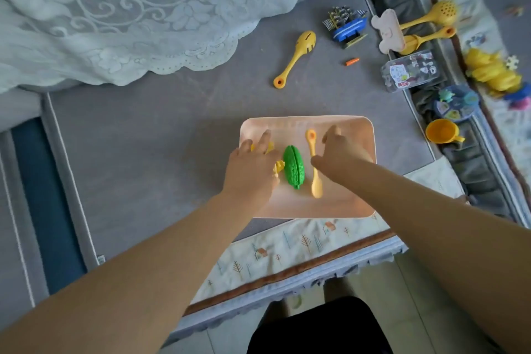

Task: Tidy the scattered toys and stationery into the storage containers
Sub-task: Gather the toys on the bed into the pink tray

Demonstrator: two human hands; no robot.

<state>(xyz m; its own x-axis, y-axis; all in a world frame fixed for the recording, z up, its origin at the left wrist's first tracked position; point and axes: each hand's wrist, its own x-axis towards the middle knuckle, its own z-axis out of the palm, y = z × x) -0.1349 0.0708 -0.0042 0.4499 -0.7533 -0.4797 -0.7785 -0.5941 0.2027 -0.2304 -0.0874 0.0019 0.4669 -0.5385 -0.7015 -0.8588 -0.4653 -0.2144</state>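
A pink storage bin (pixel 355 135) sits on the grey cushion (pixel 161 135) in front of me. Inside it lie a green bumpy toy vegetable (pixel 293 167) and an orange-yellow toy spoon (pixel 316 187). Partly hidden under my left hand (pixel 250 172) is a yellow toy (pixel 278 167). That hand is palm down in the bin's left side, fingers straight, touching the yellow toy. My right hand (pixel 342 152) hovers over the bin's right side with relaxed fingers, holding nothing, its thumb near the spoon.
Beyond the bin lie a yellow slotted spoon (pixel 296 57), an orange crayon (pixel 352 61), a blue toy ship (pixel 346 26), a pink cloud piece (pixel 386 30) and two yellow utensils (pixel 431 16). At the right are a clear sticker box (pixel 411 70), an orange cup (pixel 442 132) and yellow toys (pixel 491 70).
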